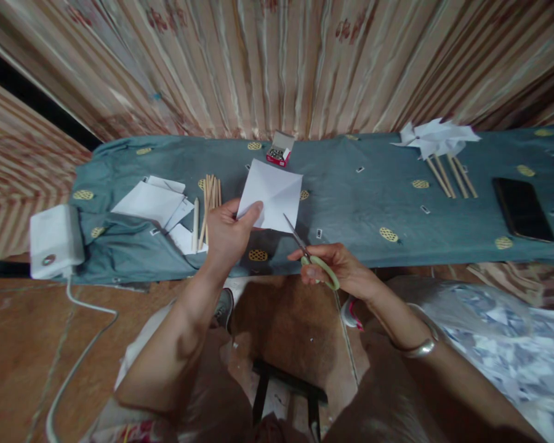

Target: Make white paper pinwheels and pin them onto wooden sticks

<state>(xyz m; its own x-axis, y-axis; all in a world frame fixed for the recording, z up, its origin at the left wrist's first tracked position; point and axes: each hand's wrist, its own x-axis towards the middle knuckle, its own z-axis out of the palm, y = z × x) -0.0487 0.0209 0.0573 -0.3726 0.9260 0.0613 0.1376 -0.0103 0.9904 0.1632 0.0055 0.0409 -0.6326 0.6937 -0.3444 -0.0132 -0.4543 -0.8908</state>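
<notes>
A square sheet of white paper (277, 191) with faint diagonal creases is pinched at its left side by my left hand (233, 231), the thumb lying on top. My right hand (335, 264) has its fingers in the pale green handles of a pair of scissors (298, 237). The blades point up and left, with their tip at the paper's lower right part. Whether the blades are parted is too fine to tell. Just left of my left hand lie several thin wooden sticks (211, 191) and a whitish pencil-like stick (196, 224).
White paper sheets (150, 203) lie left on the blue-green cloth (351, 209). A small red box (279, 151) of metal bits stands behind the paper. Paper pinwheels (438, 136) on sticks and a black phone (522, 209) are right; a white corded device (56, 241) sits far left.
</notes>
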